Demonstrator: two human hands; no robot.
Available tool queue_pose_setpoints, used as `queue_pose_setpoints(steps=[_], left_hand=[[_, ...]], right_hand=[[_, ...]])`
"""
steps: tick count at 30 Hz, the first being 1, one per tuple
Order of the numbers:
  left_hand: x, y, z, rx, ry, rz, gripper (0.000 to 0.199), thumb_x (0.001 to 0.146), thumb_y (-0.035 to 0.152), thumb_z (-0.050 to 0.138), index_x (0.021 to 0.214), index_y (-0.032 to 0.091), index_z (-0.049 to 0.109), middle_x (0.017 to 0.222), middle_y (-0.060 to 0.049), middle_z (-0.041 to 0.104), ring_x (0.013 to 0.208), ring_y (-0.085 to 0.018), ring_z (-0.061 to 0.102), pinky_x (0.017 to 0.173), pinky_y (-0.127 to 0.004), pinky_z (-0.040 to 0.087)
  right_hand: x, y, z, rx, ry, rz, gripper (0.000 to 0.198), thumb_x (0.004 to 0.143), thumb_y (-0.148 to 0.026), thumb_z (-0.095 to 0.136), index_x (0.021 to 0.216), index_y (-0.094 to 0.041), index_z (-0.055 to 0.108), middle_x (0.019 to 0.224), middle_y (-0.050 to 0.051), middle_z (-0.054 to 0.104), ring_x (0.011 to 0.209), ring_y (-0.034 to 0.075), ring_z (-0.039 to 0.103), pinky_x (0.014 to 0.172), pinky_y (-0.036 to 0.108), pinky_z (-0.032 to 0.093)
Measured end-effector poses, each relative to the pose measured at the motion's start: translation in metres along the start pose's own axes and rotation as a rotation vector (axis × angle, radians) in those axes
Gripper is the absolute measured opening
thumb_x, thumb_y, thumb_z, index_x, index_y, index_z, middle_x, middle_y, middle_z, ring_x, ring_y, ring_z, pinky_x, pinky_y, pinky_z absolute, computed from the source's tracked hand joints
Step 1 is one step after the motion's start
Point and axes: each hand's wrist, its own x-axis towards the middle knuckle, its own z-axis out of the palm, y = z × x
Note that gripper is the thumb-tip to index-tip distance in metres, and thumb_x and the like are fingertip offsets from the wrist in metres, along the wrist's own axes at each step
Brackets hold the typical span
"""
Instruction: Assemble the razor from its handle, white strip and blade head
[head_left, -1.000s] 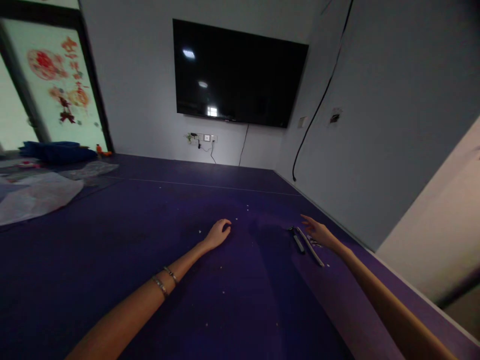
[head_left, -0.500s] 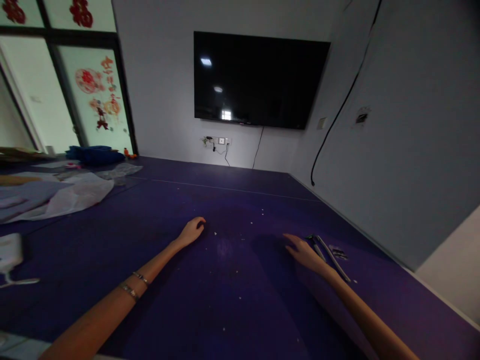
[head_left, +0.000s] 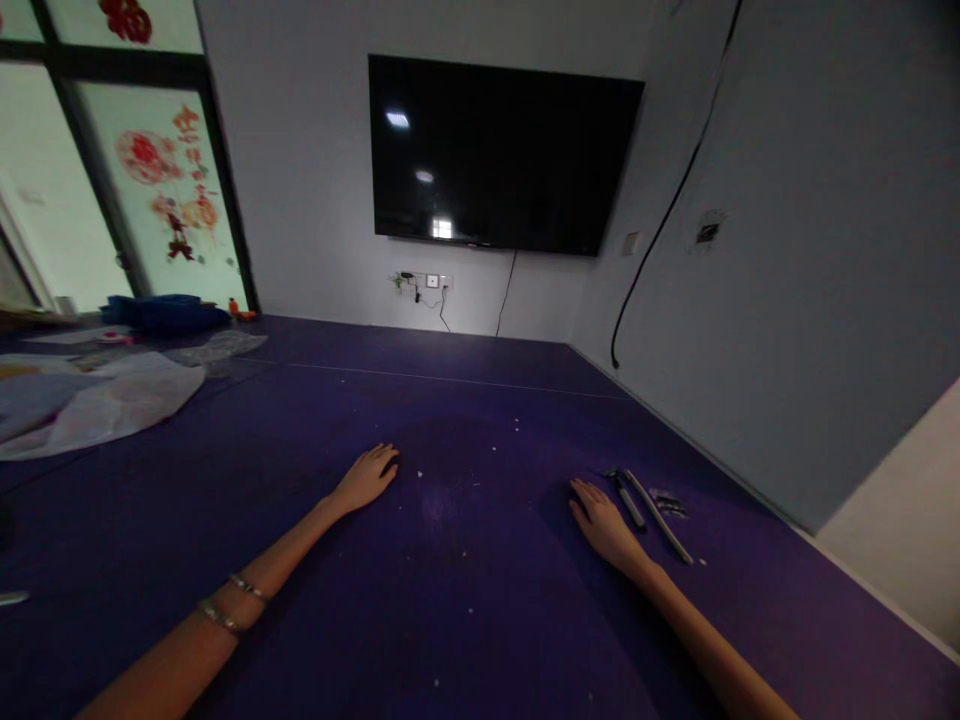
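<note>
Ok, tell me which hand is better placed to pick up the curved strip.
The right hand, most likely: it looks empty and lies close to the strip, with only the slim tool between them. The left hand looks empty too but lies much farther off.

The room is dim, and the tabletop (head_left: 337,620) sinks into deep purple gloom. Brightest is the glass door (head_left: 97,200), glowing pale green at the left. White glare spots and a small window-like reflection mark the black television (head_left: 502,160), with a paler patch on the wall (head_left: 480,305) beneath. A soft shadow lies left of the right hand (head_left: 606,525). Red door decorations (head_left: 150,157) look smeared; wide-angle distortion tilts the outer edges, and the upper right corner darkens.
</note>
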Motion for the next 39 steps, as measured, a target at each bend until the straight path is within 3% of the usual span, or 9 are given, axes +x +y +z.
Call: queue_pose_setpoints(steps=[11, 39], left_hand=[[-0.0062, 0.0039, -0.006, 0.07, -0.037, 0.01, 0.046, 0.088, 0.035, 0.031, 0.12, 0.011, 0.053, 0.133, -0.013, 0.047, 0.127, -0.024, 0.037, 0.106, -0.04, 0.028], [-0.0083, 0.0029, -0.0046, 0.07, -0.031, 0.014, 0.045, 0.088, 0.034, 0.032, 0.12, 0.012, 0.053, 0.133, -0.012, 0.047, 0.127, -0.024, 0.037, 0.106, -0.04, 0.029]], right_hand=[[-0.004, -0.005, -0.0045, 0.033, -0.025, 0.037, 0.046, 0.087, -0.032, 0.035, 0.122, -0.008, 0.053, 0.131, 0.015, 0.049, 0.125, 0.027, 0.04, 0.101, 0.043, 0.035], [-0.0049, -0.0003, -0.0036, 0.039, -0.028, -0.024, 0.047, 0.088, -0.032, 0.035, 0.122, -0.006, 0.054, 0.131, 0.018, 0.048, 0.126, 0.028, 0.039, 0.104, 0.044, 0.033]])
